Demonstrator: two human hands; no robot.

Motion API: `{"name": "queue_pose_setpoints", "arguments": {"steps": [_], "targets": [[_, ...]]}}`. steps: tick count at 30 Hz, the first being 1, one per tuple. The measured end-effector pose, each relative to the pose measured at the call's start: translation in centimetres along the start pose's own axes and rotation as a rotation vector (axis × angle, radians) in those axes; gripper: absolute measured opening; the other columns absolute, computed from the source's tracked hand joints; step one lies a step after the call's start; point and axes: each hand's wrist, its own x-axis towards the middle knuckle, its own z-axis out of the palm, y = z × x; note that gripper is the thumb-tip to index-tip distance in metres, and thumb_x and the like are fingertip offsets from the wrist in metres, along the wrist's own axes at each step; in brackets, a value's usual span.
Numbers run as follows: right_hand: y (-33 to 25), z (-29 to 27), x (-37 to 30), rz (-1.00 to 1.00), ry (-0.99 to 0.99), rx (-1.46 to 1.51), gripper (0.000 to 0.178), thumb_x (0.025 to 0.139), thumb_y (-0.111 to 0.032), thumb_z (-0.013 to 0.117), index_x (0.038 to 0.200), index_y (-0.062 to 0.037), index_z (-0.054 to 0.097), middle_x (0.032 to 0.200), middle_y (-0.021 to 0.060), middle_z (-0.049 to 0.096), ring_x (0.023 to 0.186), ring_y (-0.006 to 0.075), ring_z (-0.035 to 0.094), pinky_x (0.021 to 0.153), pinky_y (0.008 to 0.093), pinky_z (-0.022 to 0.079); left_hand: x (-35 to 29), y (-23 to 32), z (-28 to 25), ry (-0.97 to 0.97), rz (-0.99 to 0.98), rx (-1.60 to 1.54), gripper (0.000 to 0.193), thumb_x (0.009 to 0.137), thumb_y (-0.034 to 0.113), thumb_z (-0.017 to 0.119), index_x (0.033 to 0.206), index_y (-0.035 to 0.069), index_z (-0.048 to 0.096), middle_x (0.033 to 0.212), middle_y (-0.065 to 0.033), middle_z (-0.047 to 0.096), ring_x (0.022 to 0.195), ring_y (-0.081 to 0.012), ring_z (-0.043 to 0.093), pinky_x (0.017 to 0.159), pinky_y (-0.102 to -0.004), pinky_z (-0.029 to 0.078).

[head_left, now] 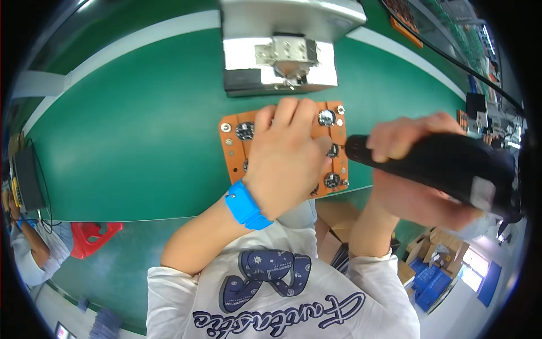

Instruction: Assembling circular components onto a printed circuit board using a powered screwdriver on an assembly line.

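Note:
An orange fixture board [228, 148] with round black parts [245, 131] set in it lies on the green table. My left hand [291, 144] presses on its middle, fingers bent over and close together, thumb beside a round part [333, 150]. Palm and fingers hide what lies beneath. Around my left wrist is a blue strap [247, 205]. To the board's right, my right hand [403, 192] grips a black handheld power tool [446, 164], blurred by motion. Its narrow end points at the board's right edge, slightly apart from it.
Beyond the board stands a silver metal box [293, 17] with a small metal mechanism [293, 51]. A black cable [451, 56] crosses the upper right. At left are a dark box [29, 178], a red stool [93, 237] and another person's arm [36, 246]. Cardboard boxes [339, 217] stand below the table edge.

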Motion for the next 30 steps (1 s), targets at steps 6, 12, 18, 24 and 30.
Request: {"name": "queue_pose_setpoints", "arguments": {"steps": [6, 12, 18, 24, 30], "targets": [[-2.9, 4.1, 6.6, -0.085, -0.141, 0.118, 0.096, 0.073, -0.081, 0.056, 0.127, -0.0019, 0.052, 0.09, 0.0069, 0.054, 0.081, 0.0232, 0.055, 0.077, 0.0412, 0.042, -0.4, -0.2, -0.1, 0.017, 0.013, -0.014, 0.023, 0.063, 0.02, 0.086, 0.082, 0.013, 0.074, 0.107, -0.0045, 0.054, 0.112, -0.0261, 0.051, 0.092, -0.045, 0.039], [-2.6, 3.8, 6.8, -0.082, -0.223, 0.16, 0.09, 0.074, -0.073, 0.056, 0.13, -0.0037, 0.051, 0.093, 0.0069, 0.054, 0.082, 0.0233, 0.055, 0.078, 0.0415, 0.041, -0.5, -0.1, 0.4, 0.037, 0.033, 0.004, 0.027, 0.062, 0.019, 0.085, 0.085, 0.011, 0.075, 0.11, -0.0074, 0.055, 0.113, -0.0279, 0.05, 0.094, -0.0461, 0.039], [-2.3, 2.5, 6.8, -0.063, -0.394, 0.014, 0.082, 0.077, -0.064, 0.053, 0.135, -0.0059, 0.05, 0.094, 0.0084, 0.056, 0.078, 0.0233, 0.055, 0.075, 0.042, 0.041, -0.6, -0.5, 0.6, 0.029, 0.029, 0.002, 0.024, 0.065, 0.02, 0.084, 0.085, 0.011, 0.074, 0.111, -0.0086, 0.055, 0.115, -0.0286, 0.049, 0.095, -0.0463, 0.038], [-4.1, 1.1, 1.7, -0.092, -0.15, -0.13, 0.083, 0.08, -0.075, 0.051, 0.128, -0.0075, 0.054, 0.079, 0.0077, 0.055, 0.062, 0.02, 0.052, 0.062, 0.0373, 0.042, -0.3, -0.5, 0.7, 0.005, 0.055, 0.004, 0.023, 0.066, 0.018, 0.084, 0.084, 0.011, 0.071, 0.113, -0.0085, 0.054, 0.114, -0.029, 0.05, 0.094, -0.0469, 0.038], [-2.3, 0.2, -1.2, -0.094, -0.052, -0.122, 0.085, 0.082, -0.078, 0.052, 0.126, -0.0049, 0.053, 0.078, 0.0097, 0.056, 0.06, 0.0219, 0.054, 0.058, 0.0376, 0.044, 0.0, 0.0, -0.1, -0.029, 0.026, -0.057, 0.026, 0.065, 0.014, 0.084, 0.086, 0.012, 0.07, 0.113, -0.0064, 0.054, 0.113, -0.0293, 0.05, 0.093, -0.0478, 0.037]]}}
